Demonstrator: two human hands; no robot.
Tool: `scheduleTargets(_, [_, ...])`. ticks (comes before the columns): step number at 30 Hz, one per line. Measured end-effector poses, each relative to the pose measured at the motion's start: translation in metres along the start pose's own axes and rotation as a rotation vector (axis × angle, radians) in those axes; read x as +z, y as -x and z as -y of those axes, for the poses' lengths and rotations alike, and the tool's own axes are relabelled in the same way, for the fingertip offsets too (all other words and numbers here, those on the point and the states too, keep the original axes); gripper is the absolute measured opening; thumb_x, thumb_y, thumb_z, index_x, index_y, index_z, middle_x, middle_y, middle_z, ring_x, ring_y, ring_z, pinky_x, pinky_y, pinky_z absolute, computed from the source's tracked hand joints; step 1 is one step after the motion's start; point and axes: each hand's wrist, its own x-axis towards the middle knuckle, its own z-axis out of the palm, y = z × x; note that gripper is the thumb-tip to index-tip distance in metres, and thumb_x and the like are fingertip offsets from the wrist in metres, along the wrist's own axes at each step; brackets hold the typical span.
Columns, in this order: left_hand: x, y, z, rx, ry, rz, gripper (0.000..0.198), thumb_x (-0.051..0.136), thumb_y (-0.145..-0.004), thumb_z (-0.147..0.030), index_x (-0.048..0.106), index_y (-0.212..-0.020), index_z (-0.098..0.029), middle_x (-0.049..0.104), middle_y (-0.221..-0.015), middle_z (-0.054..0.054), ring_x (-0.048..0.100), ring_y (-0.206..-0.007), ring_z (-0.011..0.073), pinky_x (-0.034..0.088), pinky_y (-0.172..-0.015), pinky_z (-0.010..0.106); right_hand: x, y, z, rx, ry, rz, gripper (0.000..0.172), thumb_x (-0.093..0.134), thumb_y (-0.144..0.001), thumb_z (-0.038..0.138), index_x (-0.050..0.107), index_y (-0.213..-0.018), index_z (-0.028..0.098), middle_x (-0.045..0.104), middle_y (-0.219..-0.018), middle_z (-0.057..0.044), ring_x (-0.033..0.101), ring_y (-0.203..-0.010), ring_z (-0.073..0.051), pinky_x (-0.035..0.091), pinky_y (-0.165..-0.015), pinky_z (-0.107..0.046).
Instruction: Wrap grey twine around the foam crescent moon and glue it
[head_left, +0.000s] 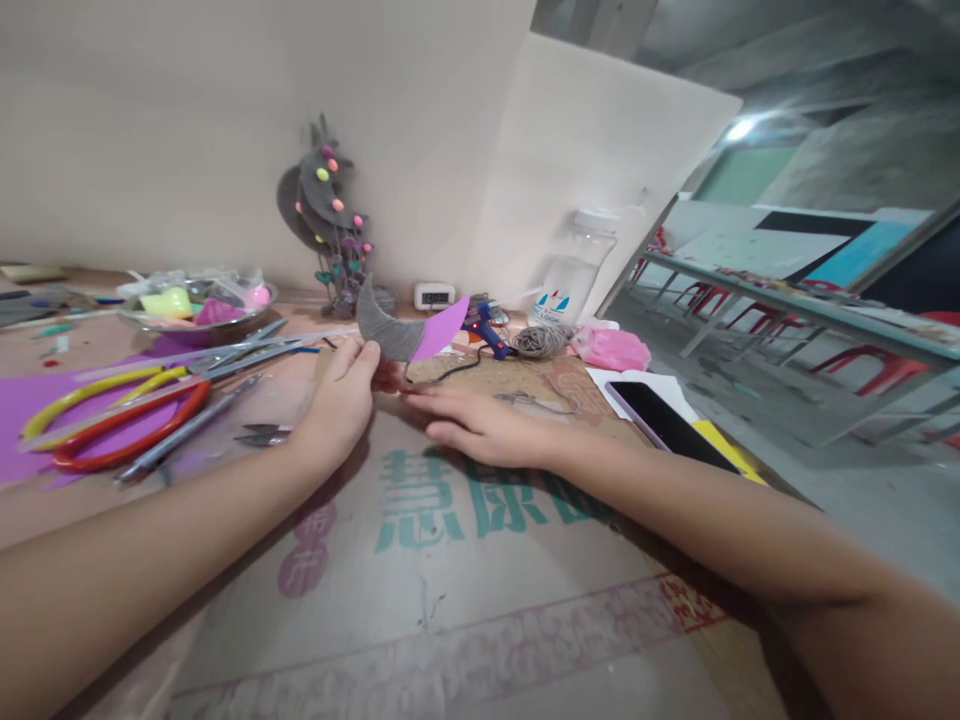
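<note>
A crescent (391, 328) wrapped in grey yarn is held up in my left hand (343, 395), whose thumb and fingers are closed on its lower edge. One tip of the crescent is bare purple (442, 328). My right hand (487, 425) lies low over the cardboard, fingers stretched toward the left hand and the thumb apart. Its fingertips are close to a dark strand of yarn (457, 372); whether they touch it I cannot tell. Behind the hands lies a loose bundle of grey yarn (541, 341).
Large scissors (131, 420) with red and yellow handles lie left, beside a metal bowl (135, 322) of colored pieces. A blue glue gun (489, 330), water bottle (574, 265), small clock (434, 295) and decorated grey crescent (319, 200) stand behind. A phone (671, 425) lies right, on the cardboard (420, 640).
</note>
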Motion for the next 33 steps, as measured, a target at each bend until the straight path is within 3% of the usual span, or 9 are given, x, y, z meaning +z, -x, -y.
scheduleTargets(3, [0.003,0.000,-0.003,-0.085,0.091,0.020,0.016,0.045,-0.085,-0.030,0.047,-0.070,-0.023,0.056,-0.063,0.000,0.057,-0.060,0.0172,0.047,-0.063,0.030,-0.011,0.012,0.003,-0.054,-0.144,0.241,0.047,0.044,-0.091,0.038,0.050,-0.128,0.011,0.040,-0.141,-0.014,0.029,-0.135,-0.021,0.015,-0.113,-0.039])
scheduleTargets(6, [0.005,0.002,-0.009,-0.100,0.086,0.011,0.017,0.044,-0.085,-0.027,0.047,-0.069,-0.022,0.055,-0.060,0.000,0.055,-0.057,0.0161,0.046,-0.062,0.029,-0.016,0.020,0.014,-0.054,-0.555,0.511,0.058,0.018,-0.095,0.047,0.061,-0.116,0.014,0.061,-0.121,-0.012,0.051,-0.119,-0.017,0.033,-0.105,-0.035])
scheduleTargets(9, [0.005,0.004,-0.013,-0.109,0.072,0.001,0.018,0.044,-0.085,-0.026,0.047,-0.068,-0.022,0.056,-0.060,0.000,0.054,-0.058,0.0162,0.046,-0.063,0.029,-0.015,0.025,0.023,0.042,-0.597,0.254,0.047,0.040,-0.090,0.048,0.056,-0.123,0.018,0.050,-0.134,-0.010,0.044,-0.126,-0.016,0.031,-0.106,-0.031])
scheduleTargets(11, [0.005,0.005,-0.015,-0.092,0.052,-0.009,0.018,0.045,-0.085,-0.026,0.048,-0.067,-0.022,0.056,-0.061,0.000,0.054,-0.060,0.0164,0.046,-0.064,0.029,-0.015,0.026,0.027,0.034,-0.596,0.271,0.044,0.052,-0.085,0.048,0.062,-0.114,0.016,0.054,-0.130,-0.011,0.045,-0.125,-0.017,0.031,-0.105,-0.031])
scheduleTargets(14, [0.004,0.007,-0.017,-0.068,-0.004,0.003,0.018,0.043,-0.086,-0.025,0.047,-0.069,-0.021,0.056,-0.064,0.000,0.054,-0.062,0.0161,0.045,-0.065,0.028,-0.022,0.027,0.027,0.113,-0.755,0.379,0.054,0.036,-0.089,0.055,0.067,-0.086,0.010,0.070,-0.086,-0.011,0.066,-0.082,-0.016,0.049,-0.079,-0.030])
scheduleTargets(18, [0.004,0.015,-0.020,0.081,-0.100,0.103,0.019,0.041,-0.089,-0.027,0.046,-0.071,-0.021,0.053,-0.064,-0.001,0.053,-0.064,0.0144,0.042,-0.065,0.026,-0.042,0.026,0.005,0.369,-0.189,-0.006,0.047,0.041,-0.088,0.048,0.058,-0.060,0.014,0.059,-0.057,-0.002,0.054,-0.054,-0.011,0.044,-0.061,-0.025])
scheduleTargets(23, [0.006,0.026,-0.022,0.117,-0.185,0.321,0.021,0.043,-0.087,-0.027,0.046,-0.068,-0.019,0.051,-0.064,-0.003,0.049,-0.064,0.0126,0.039,-0.061,0.024,-0.057,0.020,-0.059,0.537,0.461,-0.397,0.028,0.058,-0.079,0.035,0.061,-0.097,0.014,0.065,-0.090,-0.009,0.059,-0.083,-0.021,0.043,-0.074,-0.031])
scheduleTargets(27, [0.008,0.029,-0.022,0.009,-0.237,0.455,0.022,0.045,-0.083,-0.028,0.042,-0.063,-0.019,0.043,-0.055,-0.005,0.043,-0.052,0.0108,0.033,-0.051,0.023,-0.062,-0.001,-0.096,0.581,0.359,-0.524,0.051,0.063,-0.075,0.032,0.051,-0.120,0.012,0.059,-0.115,-0.014,0.055,-0.103,-0.022,0.042,-0.087,-0.032])
scheduleTargets(33, [0.009,0.030,-0.022,0.105,-0.372,0.559,0.018,0.046,-0.082,-0.026,0.045,-0.065,-0.019,0.047,-0.060,-0.004,0.045,-0.057,0.0124,0.034,-0.054,0.023,-0.056,-0.034,-0.117,0.662,0.232,-0.480,0.038,0.065,-0.073,0.035,0.062,-0.100,0.009,0.067,-0.094,-0.013,0.063,-0.083,-0.021,0.047,-0.074,-0.030])
